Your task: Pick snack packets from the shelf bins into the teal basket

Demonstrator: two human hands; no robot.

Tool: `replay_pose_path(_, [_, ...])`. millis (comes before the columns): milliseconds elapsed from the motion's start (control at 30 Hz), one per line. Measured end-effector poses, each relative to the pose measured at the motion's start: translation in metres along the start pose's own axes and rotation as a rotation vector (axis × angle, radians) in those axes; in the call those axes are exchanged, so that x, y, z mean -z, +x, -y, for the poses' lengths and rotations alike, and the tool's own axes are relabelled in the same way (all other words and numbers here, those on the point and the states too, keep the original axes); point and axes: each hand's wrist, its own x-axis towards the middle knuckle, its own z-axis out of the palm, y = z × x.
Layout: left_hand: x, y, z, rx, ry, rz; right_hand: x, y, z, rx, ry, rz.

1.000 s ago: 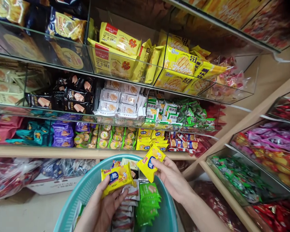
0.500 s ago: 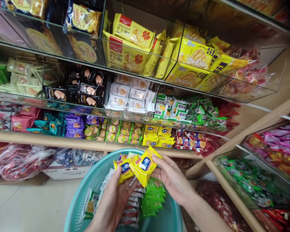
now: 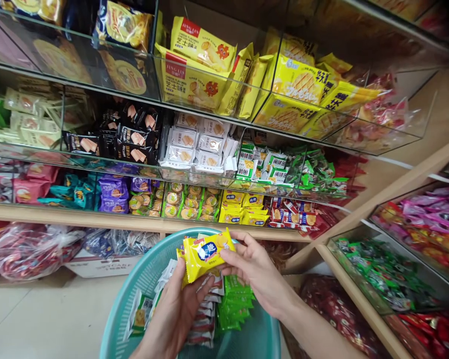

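A yellow snack packet [image 3: 208, 252] with a blue label faces me above the basket, its right end pinched by my right hand [image 3: 252, 269]. At its left end, my left hand [image 3: 177, 299] closes thumb against fingers, with the edge of another yellow packet [image 3: 180, 253] showing behind the front one. Below both hands stands a teal plastic basket [image 3: 117, 304]. Inside it lie green packets [image 3: 235, 304] in a fanned row, a stack of silvery-edged packets [image 3: 202, 321], and white-and-green packets [image 3: 139, 314] at the left.
Shelves with clear dividers hold snack packets; matching yellow packets [image 3: 243, 207] sit on the lowest row, behind the basket. A wooden shelf edge [image 3: 75, 217] runs just beyond the basket rim. Angled bins [image 3: 381, 274] stand at the right. Bagged goods [image 3: 26, 252] lie under the shelf at left.
My right hand has brought its yellow packet left and turned it level, so it now overlaps the packet in my left hand. The camera view has shifted slightly.
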Motion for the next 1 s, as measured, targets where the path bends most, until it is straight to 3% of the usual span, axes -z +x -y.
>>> replay_pose_path(400, [-0.005,-0.008,-0.007,0.037,-0.019,0.032,-0.005,0.006,-0.001,0.062,-0.212,0.019])
replay_pose_path(533, [-0.003,-0.009,-0.007,0.036,0.031,-0.019,-0.003,0.004,0.001,0.143,-0.562,0.003])
replay_pose_path(767, [0.004,-0.013,-0.005,0.069,0.047,-0.002,0.004,-0.011,0.023,0.275,-1.214,-0.093])
replay_pose_path(900, [0.002,-0.018,-0.002,0.110,0.052,0.030,0.002,-0.015,0.032,0.563,-1.438,0.166])
replay_pose_path(1000, [0.001,-0.020,0.004,0.168,0.080,0.050,-0.005,-0.016,0.029,0.614,-1.569,0.319])
